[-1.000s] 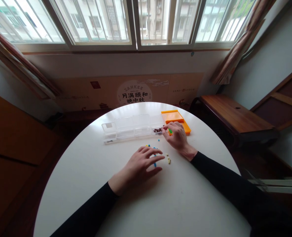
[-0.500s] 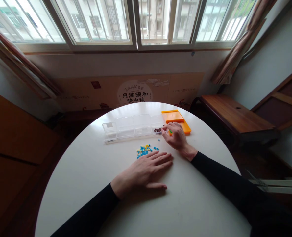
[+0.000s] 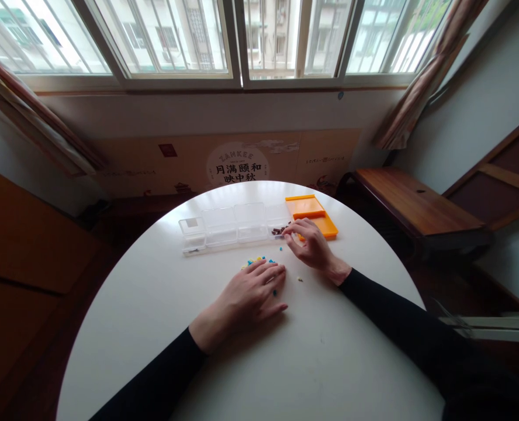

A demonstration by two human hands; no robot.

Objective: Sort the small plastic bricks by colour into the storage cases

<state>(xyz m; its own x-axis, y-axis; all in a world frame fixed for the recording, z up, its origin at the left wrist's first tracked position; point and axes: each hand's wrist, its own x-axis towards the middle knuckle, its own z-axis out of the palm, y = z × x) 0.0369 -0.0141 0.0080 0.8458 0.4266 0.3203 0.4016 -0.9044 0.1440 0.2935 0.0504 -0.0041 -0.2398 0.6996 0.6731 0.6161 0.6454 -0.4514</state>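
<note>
The left hand [image 3: 249,290] lay palm down on the round white table [image 3: 154,327], fingers spread and flat, gripping nothing; it covered most of a small scatter of blue and yellow plastic beads [image 3: 259,261], of which a few showed just beyond the fingertips and one blue bead beside the thumb. The right hand [image 3: 311,245] rested further back on the table, fingers curled, with the thumb and forefinger drawn together at the right end of the long clear plastic compartment box [image 3: 224,225]; whether a bead sat between those fingertips could not be told, too small to resolve. A cluster of small dark brown beads [image 3: 278,231] lay in the rightmost compartment of that box, touching or just beside the right fingertips. The other compartments looked clear apart from a small label in the leftmost one. A flat orange plastic tray [image 3: 308,207] stood just behind the right hand, partly hidden by it. One pale bead [image 3: 300,279] lay alone on the table between the two hands. Both forearms wore black sleeves [image 3: 386,310].
</note>
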